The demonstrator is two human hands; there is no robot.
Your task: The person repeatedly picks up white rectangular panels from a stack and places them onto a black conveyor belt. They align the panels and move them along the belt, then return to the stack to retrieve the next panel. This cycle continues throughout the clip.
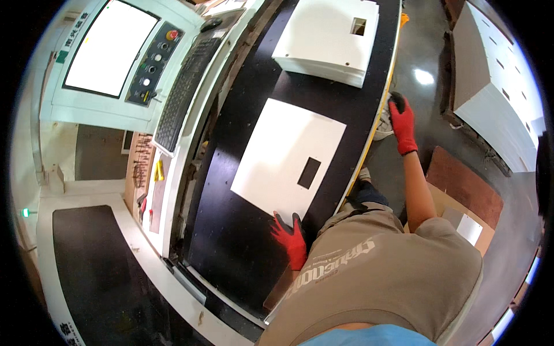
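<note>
A flat white panel with a rectangular cutout lies at an angle on the black tabletop. My left hand, in a red glove with black fingertips, is at the panel's near edge; its fingers are spread and it grips nothing. My right hand, gloved the same way, is out past the table's right edge, beside a white bucket with greyish contents. Its fingers are curled, and what they hold, if anything, is hidden. Farther up the table sits a stack of white panels with a square hole in the top one.
On the left stand a machine's control screen, a red stop button and a black keyboard. A large stack of white panels rests on the right. Brown boards lie low behind my right arm. A yellow strip edges the table.
</note>
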